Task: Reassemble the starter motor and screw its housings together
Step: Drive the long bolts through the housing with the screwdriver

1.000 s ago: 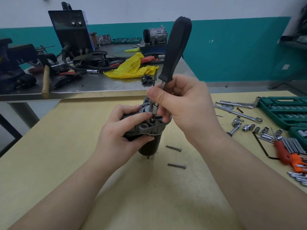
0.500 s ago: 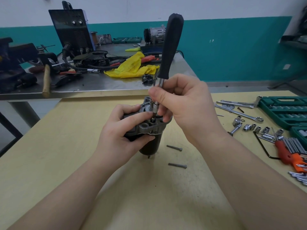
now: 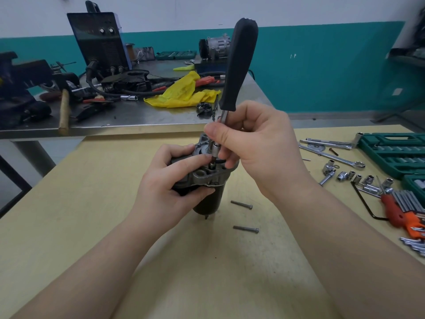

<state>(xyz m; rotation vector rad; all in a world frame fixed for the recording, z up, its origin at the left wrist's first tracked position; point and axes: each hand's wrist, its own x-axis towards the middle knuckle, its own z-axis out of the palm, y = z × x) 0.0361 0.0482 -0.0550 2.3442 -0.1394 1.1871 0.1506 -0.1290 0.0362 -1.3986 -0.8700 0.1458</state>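
The screwdriver (image 3: pixel 238 65) now stands more upright than it did a second ago: its black handle has swung from a rightward lean to nearly over the starter motor (image 3: pixel 204 178), and its tip stays down in a hole on the motor's grey top housing. The right hand (image 3: pixel 257 148) pinches the metal shaft low down between curled fingers (image 3: pixel 220 137), just above the motor. The left hand (image 3: pixel 170 180) grips the motor's housing, holding it upright on the tabletop (image 3: pixel 92 226). This suggests the tool is being lined up square on a screw before turning. Two loose bolts (image 3: pixel 242 204) lie just right of the motor, so fastening looks unfinished.
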